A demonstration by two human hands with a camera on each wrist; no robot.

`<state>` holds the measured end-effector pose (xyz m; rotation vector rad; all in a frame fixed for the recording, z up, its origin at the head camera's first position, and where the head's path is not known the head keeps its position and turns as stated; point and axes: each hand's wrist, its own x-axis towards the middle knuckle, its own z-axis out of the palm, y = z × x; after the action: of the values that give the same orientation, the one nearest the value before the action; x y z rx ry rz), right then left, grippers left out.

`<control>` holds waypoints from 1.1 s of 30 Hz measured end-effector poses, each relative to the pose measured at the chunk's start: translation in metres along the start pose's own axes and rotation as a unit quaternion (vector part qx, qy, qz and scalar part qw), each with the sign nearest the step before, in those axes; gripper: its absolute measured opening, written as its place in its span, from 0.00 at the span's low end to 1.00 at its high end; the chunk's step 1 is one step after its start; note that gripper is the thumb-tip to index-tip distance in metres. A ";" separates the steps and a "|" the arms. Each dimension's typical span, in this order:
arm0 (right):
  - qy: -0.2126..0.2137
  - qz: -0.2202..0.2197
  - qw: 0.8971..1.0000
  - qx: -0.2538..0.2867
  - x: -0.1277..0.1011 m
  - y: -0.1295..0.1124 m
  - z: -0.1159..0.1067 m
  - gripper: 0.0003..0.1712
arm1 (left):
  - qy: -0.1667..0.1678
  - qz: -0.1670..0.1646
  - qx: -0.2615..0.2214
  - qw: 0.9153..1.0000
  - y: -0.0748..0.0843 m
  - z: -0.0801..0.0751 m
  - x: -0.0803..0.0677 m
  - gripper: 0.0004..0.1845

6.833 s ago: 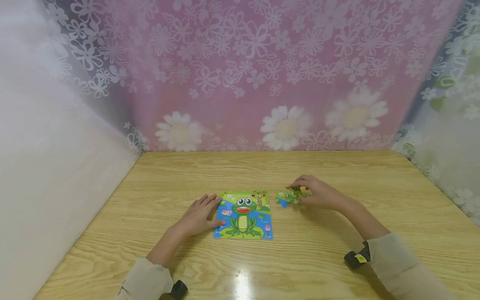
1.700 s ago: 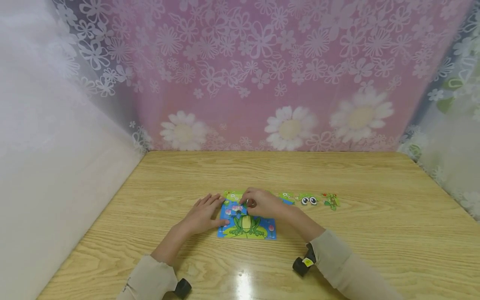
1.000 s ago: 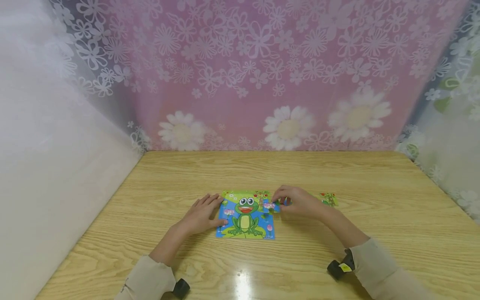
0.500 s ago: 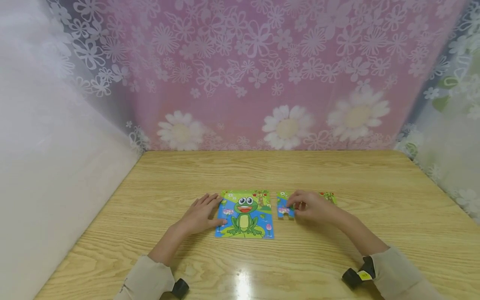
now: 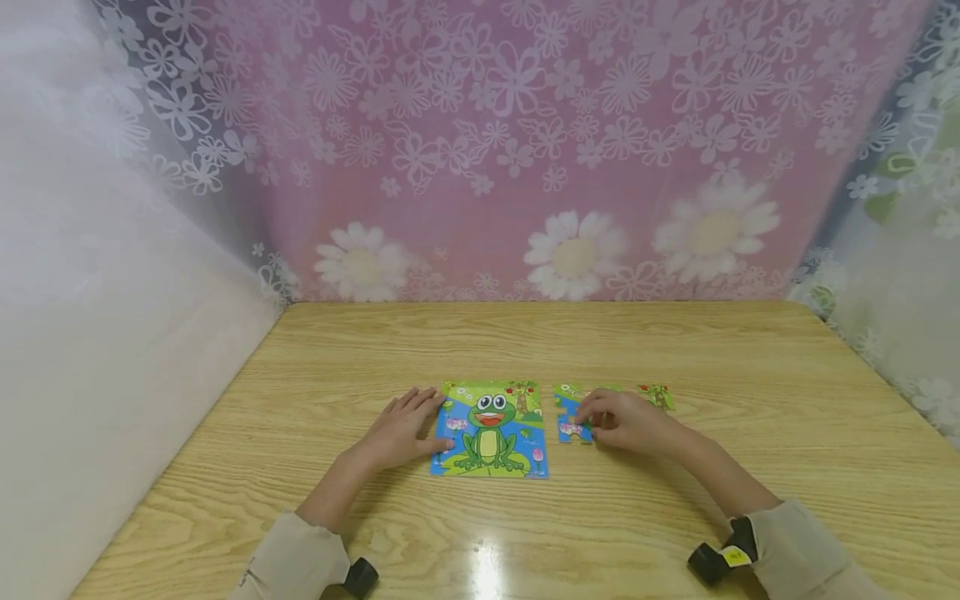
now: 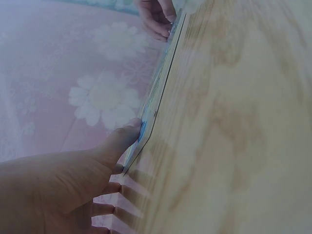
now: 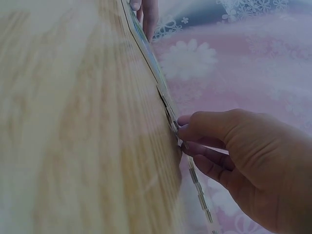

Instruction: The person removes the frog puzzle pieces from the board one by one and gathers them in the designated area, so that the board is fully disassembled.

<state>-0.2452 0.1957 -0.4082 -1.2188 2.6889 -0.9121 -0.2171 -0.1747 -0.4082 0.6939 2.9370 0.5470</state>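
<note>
While no writing reads | left hand [image 5: 401, 429] flat on frog puzzle [image 5: 489, 431] | right hand [image 5: 626, 419] pinching loose piece [image 5: 572, 428]

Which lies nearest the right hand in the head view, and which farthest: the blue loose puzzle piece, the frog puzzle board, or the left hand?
1. Blue loose puzzle piece, at the right hand's fingertips.
2. Frog puzzle board, to its left.
3. Left hand, on the board's far left edge.

We see a light wooden table [image 5: 675, 350] with a frog puzzle board [image 5: 489, 430] lying flat near its middle and, just right of it, a few loose puzzle pieces [image 5: 572, 428] in a short row.
</note>
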 end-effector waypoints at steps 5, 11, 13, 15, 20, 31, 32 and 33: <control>-0.004 -0.006 1.000 0.001 0.000 0.000 0.001 0.12 | -0.001 -0.005 0.006 1.000 -0.001 0.001 0.001 0.43; -0.009 -0.006 1.000 0.002 0.000 0.001 0.001 0.11 | 0.001 -0.008 0.009 1.000 -0.002 0.002 0.001 0.43; -0.011 -0.006 1.000 0.001 0.001 0.000 0.001 0.11 | 0.002 -0.008 0.009 1.000 -0.003 0.002 0.002 0.43; -0.014 -0.004 1.000 0.000 0.001 0.000 0.000 0.11 | 0.003 -0.008 0.010 1.000 -0.003 0.003 0.002 0.43; -0.015 -0.002 1.000 0.000 0.000 -0.001 -0.001 0.11 | 0.002 -0.008 0.006 1.000 -0.001 0.001 0.001 0.43; -0.012 -0.008 1.000 0.002 0.000 -0.001 0.000 0.12 | 0.000 -0.007 0.005 1.000 -0.001 0.001 0.001 0.43; -0.009 -0.012 1.000 0.000 0.000 -0.001 0.000 0.12 | 0.000 -0.006 0.006 1.000 -0.001 0.001 0.001 0.43; -0.005 -0.014 1.000 0.000 0.001 -0.002 0.000 0.12 | 0.000 -0.005 0.006 1.000 -0.001 0.001 0.001 0.43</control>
<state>-0.2443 0.1936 -0.4067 -1.2617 2.6713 -0.9074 -0.2182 -0.1747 -0.4096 0.6785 2.9440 0.5299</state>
